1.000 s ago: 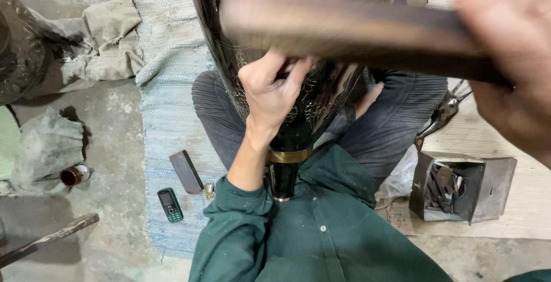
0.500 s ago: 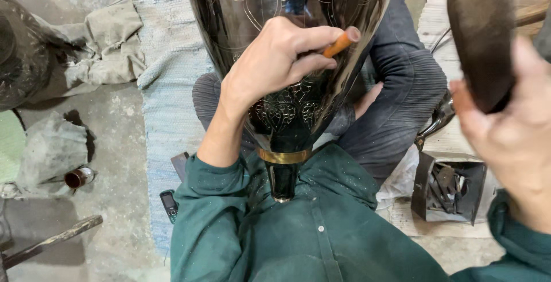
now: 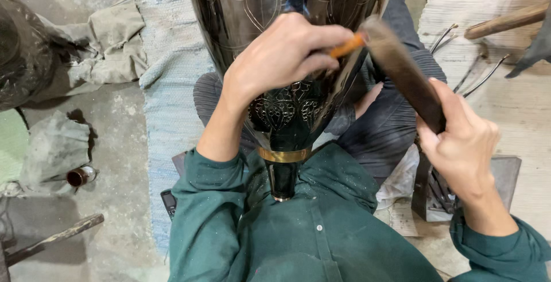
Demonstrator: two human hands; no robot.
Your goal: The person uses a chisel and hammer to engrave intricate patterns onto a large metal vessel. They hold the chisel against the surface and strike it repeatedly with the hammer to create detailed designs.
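Head view, person seated cross-legged on a pale blue woven mat (image 3: 166, 104). A large dark metal vase (image 3: 287, 41), engraved with fine scrolling lines, lies along the lap with its gold-banded neck (image 3: 283, 156) pointing at 6 o'clock toward the green shirt and its broad body filling the frame toward 12 o'clock. The left hand (image 3: 278, 61) rests on the vase wall, fingers pressed together around a thin orange-handled chisel (image 3: 349, 45) whose exposed end points toward 3 o'clock. The right hand (image 3: 465, 138), at 4 o'clock from the vase, is closed around the lower end of a dark wooden mallet (image 3: 402, 72). Compared with half a second earlier, when the mallet was raised high at the upper right, its head has now swung down and meets the chisel's end; the left hand has stayed put on the vase. This reads as the striking instant of one engraving blow. At 3 o'clock, thin metal rods (image 3: 476, 72) lie on a plank; at 9 o'clock, grey rags (image 3: 54, 150) and a small tin (image 3: 79, 176) sit on the concrete floor.
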